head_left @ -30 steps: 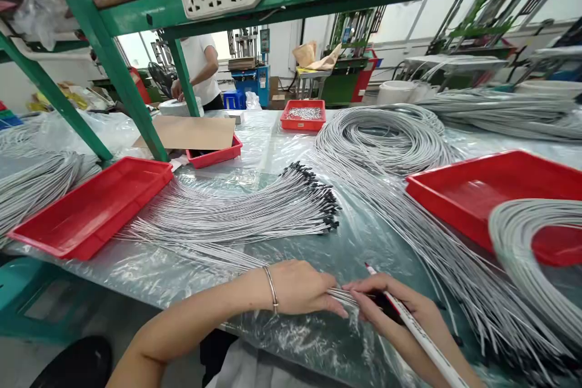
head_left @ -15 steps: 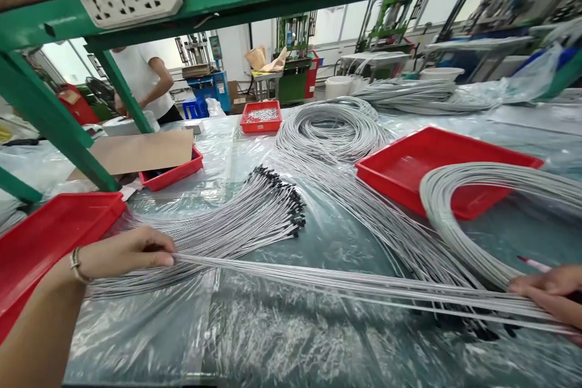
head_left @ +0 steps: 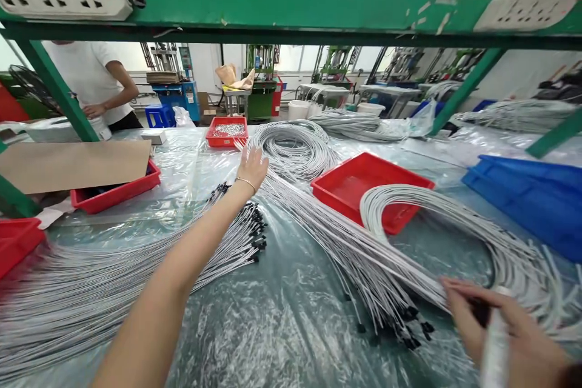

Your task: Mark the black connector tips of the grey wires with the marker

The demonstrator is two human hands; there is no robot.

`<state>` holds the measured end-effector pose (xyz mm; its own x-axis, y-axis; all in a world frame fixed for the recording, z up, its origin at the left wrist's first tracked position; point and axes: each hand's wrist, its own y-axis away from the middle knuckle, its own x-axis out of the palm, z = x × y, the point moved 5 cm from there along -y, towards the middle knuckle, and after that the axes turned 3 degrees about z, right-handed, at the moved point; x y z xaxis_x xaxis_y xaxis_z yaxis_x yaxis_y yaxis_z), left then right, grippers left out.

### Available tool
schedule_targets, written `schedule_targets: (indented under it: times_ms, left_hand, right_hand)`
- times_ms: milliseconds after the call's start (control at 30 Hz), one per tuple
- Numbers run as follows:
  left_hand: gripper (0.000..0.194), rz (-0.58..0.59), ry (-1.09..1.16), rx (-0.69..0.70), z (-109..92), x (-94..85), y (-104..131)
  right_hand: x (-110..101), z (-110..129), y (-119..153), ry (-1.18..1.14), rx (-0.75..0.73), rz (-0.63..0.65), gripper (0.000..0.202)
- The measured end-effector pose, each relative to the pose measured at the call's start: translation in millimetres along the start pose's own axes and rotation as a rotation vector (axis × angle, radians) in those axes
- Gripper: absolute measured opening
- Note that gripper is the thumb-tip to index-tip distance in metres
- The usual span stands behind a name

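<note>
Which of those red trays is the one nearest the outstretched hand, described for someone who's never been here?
Start at the big coil of grey cables mid-table. Just behind the left hand sits a small red tray. Unlike the other red trays, it holds a heap of tiny silvery parts.

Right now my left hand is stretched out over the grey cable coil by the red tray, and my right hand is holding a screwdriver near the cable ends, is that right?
Not quite. The head view shows the right hand holding a white marker pen, not a screwdriver. The left hand does reach out to the cable coil beside the red tray.
</note>
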<state>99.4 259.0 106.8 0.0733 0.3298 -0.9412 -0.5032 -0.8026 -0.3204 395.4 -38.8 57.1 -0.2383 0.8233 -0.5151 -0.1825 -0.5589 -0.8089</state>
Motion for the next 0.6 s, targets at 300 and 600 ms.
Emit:
schedule_targets:
  times_ms: [300,600]
  left_hand:
    - [0.031,0.114,0.021,0.118,0.9,16.9,91.2]
    - [0.036,-0.098,0.251,-0.031,48.7,-140.3,245.9]
  right_hand:
    - [16.5,37.6,8.0,0.255,-0.330,0.094,0.022]
    - [16.9,102.4,-12.6,-0.089,-0.487,0.316,0.032]
